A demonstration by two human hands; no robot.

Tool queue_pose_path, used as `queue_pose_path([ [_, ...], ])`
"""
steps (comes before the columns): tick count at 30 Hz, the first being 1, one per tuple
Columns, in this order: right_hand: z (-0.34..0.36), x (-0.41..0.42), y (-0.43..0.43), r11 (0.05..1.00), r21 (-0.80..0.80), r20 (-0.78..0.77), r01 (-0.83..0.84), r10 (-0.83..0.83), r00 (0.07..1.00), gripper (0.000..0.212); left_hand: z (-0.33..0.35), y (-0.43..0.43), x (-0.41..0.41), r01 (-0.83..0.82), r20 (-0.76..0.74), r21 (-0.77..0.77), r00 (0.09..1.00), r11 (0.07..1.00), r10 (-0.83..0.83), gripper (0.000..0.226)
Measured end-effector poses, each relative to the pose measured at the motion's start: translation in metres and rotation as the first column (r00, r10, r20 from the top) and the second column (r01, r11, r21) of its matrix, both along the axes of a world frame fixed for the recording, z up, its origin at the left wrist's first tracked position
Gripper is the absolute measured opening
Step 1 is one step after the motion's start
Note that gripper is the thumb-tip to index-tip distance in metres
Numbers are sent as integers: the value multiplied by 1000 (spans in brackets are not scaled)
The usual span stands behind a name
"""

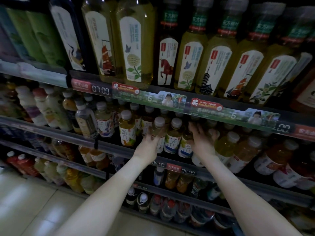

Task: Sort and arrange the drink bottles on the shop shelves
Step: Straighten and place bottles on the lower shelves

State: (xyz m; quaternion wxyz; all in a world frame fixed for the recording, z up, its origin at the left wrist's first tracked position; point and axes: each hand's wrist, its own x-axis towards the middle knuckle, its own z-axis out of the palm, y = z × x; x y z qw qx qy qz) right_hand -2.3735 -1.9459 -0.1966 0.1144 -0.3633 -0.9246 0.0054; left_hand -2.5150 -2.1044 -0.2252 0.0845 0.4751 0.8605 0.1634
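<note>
Two hands reach into one shelf [117, 147]. The left hand [150, 142] curls its fingers round one tea bottle [158, 127]; the right hand [203, 140] spreads its fingers open. Two blue-labelled bottles [172, 141] stand between them.

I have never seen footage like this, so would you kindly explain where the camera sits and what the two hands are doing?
There is no machine: a person wears one wide-angle camera on the head, looking forward and down at their own bare arms. They face shop shelves of drink bottles. The left hand is against a grey-capped tea bottle on the middle shelf; blur hides whether it grips. The right hand, fingers spread, reaches among the neighbouring bottles. Tall tea bottles stand above.
</note>
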Motion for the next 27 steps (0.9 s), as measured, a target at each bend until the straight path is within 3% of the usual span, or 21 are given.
queue_pose_path([
  [3,3,6,2,998,-56,-11,-40,39,999,71,3,0,-3,25,57,8,998,1000,-25,65],
  [8,9,6,-7,999,50,83,3,-8,997,68,6,-1,-12,50,102,50,993,997,-55,63],
  [11,2,4,-23,981,192,25,-11,6,1000,86,-8,-3,-1,21,93,128,995,992,-33,66],
  [16,-40,20,-59,973,200,-39,-115,125,991,92,-45,-17,25,23,46,168,998,985,-31,76],
  [23,-103,53,-90,974,-54,6,-221,221,975,89,-105,-75,49,207,121,63,969,976,-214,56],
  [27,-135,66,-95,952,-219,70,-215,236,969,79,-117,-101,54,97,214,-44,973,994,-86,54],
])
